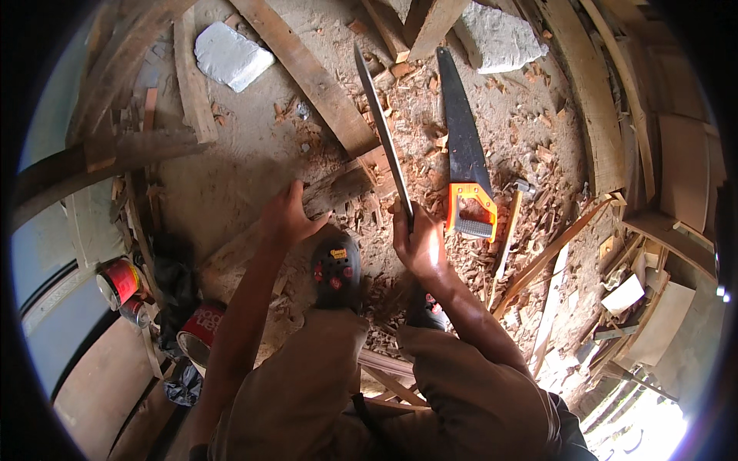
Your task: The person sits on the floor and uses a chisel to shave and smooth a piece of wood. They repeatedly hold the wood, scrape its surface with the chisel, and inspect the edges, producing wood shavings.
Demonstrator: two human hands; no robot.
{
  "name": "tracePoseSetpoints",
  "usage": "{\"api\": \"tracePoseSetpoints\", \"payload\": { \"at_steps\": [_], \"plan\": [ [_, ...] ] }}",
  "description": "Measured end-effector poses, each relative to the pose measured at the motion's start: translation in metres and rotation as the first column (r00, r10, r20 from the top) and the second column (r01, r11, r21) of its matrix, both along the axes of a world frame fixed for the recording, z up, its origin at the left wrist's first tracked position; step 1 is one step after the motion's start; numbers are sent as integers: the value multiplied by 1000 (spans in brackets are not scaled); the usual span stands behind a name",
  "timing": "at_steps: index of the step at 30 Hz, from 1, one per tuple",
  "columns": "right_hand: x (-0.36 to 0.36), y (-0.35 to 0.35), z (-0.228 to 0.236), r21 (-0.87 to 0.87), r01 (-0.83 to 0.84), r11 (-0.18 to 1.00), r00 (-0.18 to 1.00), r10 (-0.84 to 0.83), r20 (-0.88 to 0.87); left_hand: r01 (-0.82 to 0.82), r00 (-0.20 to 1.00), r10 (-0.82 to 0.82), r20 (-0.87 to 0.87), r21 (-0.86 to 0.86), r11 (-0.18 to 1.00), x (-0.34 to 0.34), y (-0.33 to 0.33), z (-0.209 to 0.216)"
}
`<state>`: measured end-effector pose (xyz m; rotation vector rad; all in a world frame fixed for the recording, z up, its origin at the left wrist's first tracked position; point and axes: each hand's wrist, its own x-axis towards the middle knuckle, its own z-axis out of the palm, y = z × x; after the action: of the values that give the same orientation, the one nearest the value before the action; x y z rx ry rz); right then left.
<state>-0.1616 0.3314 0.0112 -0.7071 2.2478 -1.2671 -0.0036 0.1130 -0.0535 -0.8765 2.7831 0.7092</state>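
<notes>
Ground and enclosure: a rough, earthen-looking floor (188,184), pale and dusty at left, is thickly strewn with wood chips (377,265) around the centre and right. Light-coloured panels line the left side; at the right, boards (680,165) lean upright, and strong light enters at the lower right corner.

Work at centre: the right hand (419,238) has its fingers wrapped around the lower end of a long-bladed tool (380,123), whose blade points up and away. The left hand (288,215), thumb parted from the fingers, grips the left end of a short timber (338,188), which lies low over the floor, its other end beside the blade and near the lower end of a long plank (307,77).

Surroundings: right of the blade lie a handsaw (465,131) with an orange and grey handle and, just beside it, a hammer (508,230). Two whitish blocks (231,58) sit at the far side, and a heavy beam (592,100) bounds the right. Red cans (202,332) and black plastic (173,269) occupy the left. Closest to the work, the person's dark shoe (336,269) stands just below the timber, limiting the space there.
</notes>
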Motion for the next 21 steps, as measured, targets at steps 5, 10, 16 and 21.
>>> {"api": "tracePoseSetpoints", "payload": {
  "at_steps": [5, 10, 16, 21],
  "plan": [
    [12, 22, -66, 352, -148, 924, 983, 176, -48, 13, 1000, -13, 22, 14, 1000, -3, 0, 0],
    [3, 22, -65, 284, -105, 953, 984, 141, -109, -7, 1000, 7, -17, -1, 1000, 0, 3, 0],
    [4, 19, -58, 285, -73, 956, 989, 106, -104, 34, 992, -45, -115, -98, 995, 0, 1, -6],
    [-2, 15, -28, 166, 1, 986, 1000, 4, -31, 41, 992, -53, -118, -104, 994, -1, 0, -7]
  ]
}}
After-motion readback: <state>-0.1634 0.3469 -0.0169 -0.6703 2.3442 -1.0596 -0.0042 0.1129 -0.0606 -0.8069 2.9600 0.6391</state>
